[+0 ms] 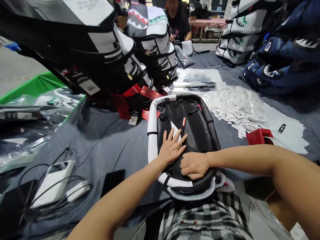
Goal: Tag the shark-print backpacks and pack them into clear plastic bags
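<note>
A black-and-white backpack (201,135) lies before me with its strap side up and its near end at the table's edge. My left hand (173,147) rests on its middle, fingers spread flat over a white triangle. Right beside it, my right hand (194,165) is curled into a fist against the lower part of the back panel. The fingertips are hidden, so I cannot make out what they grip. A pale plastic bag (200,194) shows under the near end of the backpack.
Stacked backpacks (105,50) with red tags rise at left; blue backpacks (287,63) stand at right. White slips (237,121) and a red tape dispenser (258,136) lie right. A power bank (53,183) with cables and a dark phone (112,181) lie left. A person (178,25) is across the table.
</note>
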The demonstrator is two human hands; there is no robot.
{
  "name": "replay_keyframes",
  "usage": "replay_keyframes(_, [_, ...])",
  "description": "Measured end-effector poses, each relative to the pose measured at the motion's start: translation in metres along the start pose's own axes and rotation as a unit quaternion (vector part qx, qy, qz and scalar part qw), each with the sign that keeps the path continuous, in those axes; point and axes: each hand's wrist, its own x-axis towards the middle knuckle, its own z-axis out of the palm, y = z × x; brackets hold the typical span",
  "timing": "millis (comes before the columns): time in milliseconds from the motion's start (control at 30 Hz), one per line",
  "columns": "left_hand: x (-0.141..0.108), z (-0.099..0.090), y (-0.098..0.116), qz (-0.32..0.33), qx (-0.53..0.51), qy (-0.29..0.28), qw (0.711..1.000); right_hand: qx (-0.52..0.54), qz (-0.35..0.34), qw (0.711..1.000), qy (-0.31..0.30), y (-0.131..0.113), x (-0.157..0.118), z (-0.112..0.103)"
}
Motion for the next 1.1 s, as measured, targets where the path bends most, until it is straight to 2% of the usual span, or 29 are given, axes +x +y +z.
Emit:
replay_keyframes(67, [0.001,-0.001,-0.001,-0.012,-0.006,0.013,1.000,-0.019,-0.004,1.000,0.006,0.012,-0.001,0.007])
replay_keyframes(200, [0.008,-0.004,-0.005,-0.053,0.008,0.011,0.998,-0.075,0.051,0.996,0.026,0.025,0.001,0.011])
replay_keyframes(300, [-0.002,-0.005,0.006,-0.059,0.027,-0.014,0.998,-0.116,0.085,0.988,0.061,0.008,0.001,0.015])
replay_keyframes(400, [-0.031,0.000,0.029,-0.046,0.042,-0.018,0.998,-0.155,0.087,0.978,0.113,-0.021,-0.006,0.015])
replay_keyframes(467, [-0.053,0.002,0.044,-0.037,0.042,-0.022,0.998,-0.186,0.109,0.963,0.164,-0.029,-0.014,0.002])
replay_keyframes(500, [-0.062,0.000,0.050,-0.031,0.039,-0.034,0.998,-0.201,0.149,0.948,0.194,-0.026,-0.019,-0.007])
replay_keyframes(567, [-0.074,-0.009,0.055,-0.017,0.026,-0.080,0.996,-0.218,0.282,0.902,0.243,-0.008,-0.029,-0.029])
replay_keyframes(633, [-0.073,-0.027,0.053,-0.003,0.016,-0.143,0.990,-0.199,0.430,0.845,0.247,0.019,-0.038,-0.044])
replay_keyframes(700, [-0.060,-0.049,0.046,0.018,0.015,-0.197,0.980,-0.153,0.527,0.813,0.195,0.045,-0.043,-0.043])
replay_keyframes(767, [-0.037,-0.069,0.038,0.038,0.013,-0.228,0.973,-0.112,0.564,0.808,0.131,0.063,-0.043,-0.030])
replay_keyframes(833, [-0.006,-0.083,0.030,0.035,0.007,-0.215,0.976,-0.097,0.566,0.812,0.099,0.071,-0.042,-0.015])
replay_keyframes(867, [0.010,-0.085,0.027,0.023,0.009,-0.184,0.983,-0.097,0.565,0.814,0.098,0.073,-0.042,-0.008])
replay_keyframes(933, [0.039,-0.080,0.023,-0.009,0.036,-0.090,0.995,-0.097,0.561,0.815,0.108,0.075,-0.042,0.001])
replay_keyframes(1000, [0.061,-0.059,0.022,-0.038,0.068,-0.011,0.997,-0.084,0.556,0.813,0.151,0.075,-0.043,0.006])
replay_keyframes(1100, [0.074,-0.016,0.019,-0.064,0.075,0.015,0.995,-0.058,0.554,0.777,0.293,0.077,-0.048,0.006])
